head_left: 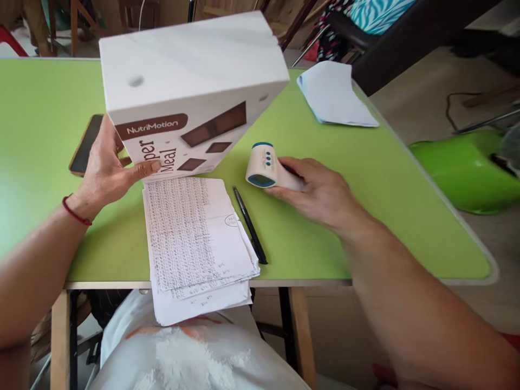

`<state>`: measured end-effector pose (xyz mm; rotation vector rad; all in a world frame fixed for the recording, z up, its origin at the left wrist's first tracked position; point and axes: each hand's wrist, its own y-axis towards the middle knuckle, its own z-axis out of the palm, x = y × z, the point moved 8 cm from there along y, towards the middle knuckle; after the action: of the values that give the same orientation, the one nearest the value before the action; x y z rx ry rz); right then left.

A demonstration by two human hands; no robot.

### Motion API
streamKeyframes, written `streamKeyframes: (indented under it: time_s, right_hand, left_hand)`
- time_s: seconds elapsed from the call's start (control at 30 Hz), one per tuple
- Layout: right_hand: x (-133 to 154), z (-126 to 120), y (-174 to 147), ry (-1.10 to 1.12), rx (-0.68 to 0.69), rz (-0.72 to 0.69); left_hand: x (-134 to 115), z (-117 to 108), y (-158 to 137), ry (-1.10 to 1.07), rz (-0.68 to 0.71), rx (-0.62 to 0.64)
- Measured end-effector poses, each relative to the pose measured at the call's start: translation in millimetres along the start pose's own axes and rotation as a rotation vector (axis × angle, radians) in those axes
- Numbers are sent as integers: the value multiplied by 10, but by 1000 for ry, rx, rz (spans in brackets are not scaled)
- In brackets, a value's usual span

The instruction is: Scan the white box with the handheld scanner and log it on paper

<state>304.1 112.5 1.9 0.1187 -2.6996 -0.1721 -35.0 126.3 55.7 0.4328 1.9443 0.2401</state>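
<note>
A large white cardboard box (pixel 195 65) with a brown "NutriMotion" label is tilted above the table, its printed side facing me. My left hand (pixel 108 168) grips its lower left edge, thumb across the front. In my right hand (pixel 319 189) is a white handheld infrared thermometer (pixel 262 165) with blue buttons and a small screen; my fingers wrap its handle. Below the box lies a stack of handwritten papers (pixel 187 233), overhanging the table's near edge. A black pen (pixel 249 227) rests along the right side of the papers.
A phone (pixel 86 145) lies on the green table (pixel 36 124), partly behind my left hand. Folded white paper (pixel 335 95) sits near the far right edge. Beyond that edge are a bright green plastic object (pixel 463 170) and a dark chair part (pixel 390 51).
</note>
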Motion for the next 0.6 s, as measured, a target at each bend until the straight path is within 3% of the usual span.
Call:
streamKeyframes:
  time_s: [0.27, 0.4, 0.47, 0.6]
  right_hand:
    - [30, 127, -50, -174, 85, -101]
    - [18, 151, -72, -168, 61, -177]
    - [26, 119, -86, -146, 6, -221]
    - [175, -144, -221, -67, -273, -305]
  left_hand:
    - [26, 79, 56, 3, 87, 0]
    - [-114, 42, 25, -21, 139, -8]
    - [-210, 32, -1, -22, 141, 18]
    - [-292, -3, -45, -12, 39, 25]
